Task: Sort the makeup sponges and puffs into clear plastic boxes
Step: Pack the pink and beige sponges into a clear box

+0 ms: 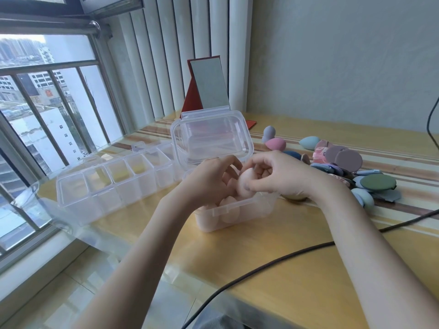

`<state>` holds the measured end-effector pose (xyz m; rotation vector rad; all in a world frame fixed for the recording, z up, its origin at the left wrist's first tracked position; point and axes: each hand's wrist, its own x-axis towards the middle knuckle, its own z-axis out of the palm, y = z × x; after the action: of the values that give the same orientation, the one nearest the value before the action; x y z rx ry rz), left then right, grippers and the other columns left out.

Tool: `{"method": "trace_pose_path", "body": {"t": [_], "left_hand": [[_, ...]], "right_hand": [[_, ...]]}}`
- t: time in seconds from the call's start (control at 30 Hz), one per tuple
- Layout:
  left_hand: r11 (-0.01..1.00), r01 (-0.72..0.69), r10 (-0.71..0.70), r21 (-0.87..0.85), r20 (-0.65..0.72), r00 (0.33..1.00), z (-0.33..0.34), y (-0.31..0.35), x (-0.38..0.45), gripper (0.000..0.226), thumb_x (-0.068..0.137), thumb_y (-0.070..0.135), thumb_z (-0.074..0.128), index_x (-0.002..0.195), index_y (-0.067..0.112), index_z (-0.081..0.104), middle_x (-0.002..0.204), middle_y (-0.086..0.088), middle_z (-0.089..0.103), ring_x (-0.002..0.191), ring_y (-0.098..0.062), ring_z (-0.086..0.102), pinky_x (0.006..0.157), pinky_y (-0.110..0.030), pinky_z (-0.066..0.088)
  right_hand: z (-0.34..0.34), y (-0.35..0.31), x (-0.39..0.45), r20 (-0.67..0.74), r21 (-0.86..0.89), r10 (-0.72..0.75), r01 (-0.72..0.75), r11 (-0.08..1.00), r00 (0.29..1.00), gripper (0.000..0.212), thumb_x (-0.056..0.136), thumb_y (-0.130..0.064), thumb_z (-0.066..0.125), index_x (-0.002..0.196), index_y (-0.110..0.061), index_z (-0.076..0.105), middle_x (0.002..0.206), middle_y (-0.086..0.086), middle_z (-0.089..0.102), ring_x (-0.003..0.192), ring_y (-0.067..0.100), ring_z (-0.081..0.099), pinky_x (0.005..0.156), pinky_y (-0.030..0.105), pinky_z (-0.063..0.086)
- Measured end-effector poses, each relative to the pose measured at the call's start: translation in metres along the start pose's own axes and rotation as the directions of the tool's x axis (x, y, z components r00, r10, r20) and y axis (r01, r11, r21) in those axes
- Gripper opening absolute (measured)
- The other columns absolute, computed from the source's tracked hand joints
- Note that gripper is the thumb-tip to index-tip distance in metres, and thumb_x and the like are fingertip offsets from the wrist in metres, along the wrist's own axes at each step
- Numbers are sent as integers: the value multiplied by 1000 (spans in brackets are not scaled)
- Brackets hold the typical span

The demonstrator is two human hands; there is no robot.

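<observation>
Right hand (280,174) grip: fingers curled round a pale pink sponge (244,184), held just above the open clear box (234,213). Left hand (211,176) fingers curled against the same sponge from the other side. More pink sponges lie inside the box; its lid (211,136) stands raised behind. Left of box: clear divided organizer (114,184). Right of box: heap of coloured sponges and puffs (344,167). Behind box: red folding mirror (206,84). Wooden desk (261,269), striped cloth, black cable (273,257); window left of box, grey wall behind.

Clear glossy plastic box (234,213), matt soft-looking pink sponge (244,185), glossy wood-look table (273,269), prob. laminate
</observation>
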<state>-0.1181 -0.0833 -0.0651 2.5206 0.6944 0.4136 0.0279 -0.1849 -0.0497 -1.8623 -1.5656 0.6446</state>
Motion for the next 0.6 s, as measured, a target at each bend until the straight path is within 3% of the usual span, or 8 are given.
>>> {"method": "trace_pose_path", "body": {"t": [0.13,0.33,0.5,0.6], "left_hand": [[1000,-1,1,19,-18,1000,0,2,-1,37,77,4,53,110,20,59,101,7,67,85,-12,60,67,-25,48],[996,-3,8,84,-59,998,4,-2,2,24,81,12,55,102,23,59,94,12,64,79,-7,54,60,-14,38],[996,-7,13,88,-60,998,5,-4,4,22,82,13,55,102,22,57,90,11,60,69,1,48,55,-12,34],[994,-11,17,112,-57,998,3,-3,3,23,82,15,56,105,20,58,89,9,55,77,-9,48,64,-21,36]], "right_hand": [[2,-1,3,83,-123,37,-27,992,996,19,80,-24,70,91,-31,55,72,-10,57,67,8,53,65,24,43],[-4,-18,14,268,-375,141,-31,926,953,17,80,-17,72,84,-32,65,80,-8,62,77,11,60,64,25,47],[13,-19,19,196,-464,166,-58,884,966,27,84,-5,64,97,-28,55,91,-1,62,79,15,60,61,27,49],[9,-17,16,213,-420,147,-45,906,966,23,81,-11,68,99,-23,59,92,-1,65,82,16,63,64,30,51]]}}
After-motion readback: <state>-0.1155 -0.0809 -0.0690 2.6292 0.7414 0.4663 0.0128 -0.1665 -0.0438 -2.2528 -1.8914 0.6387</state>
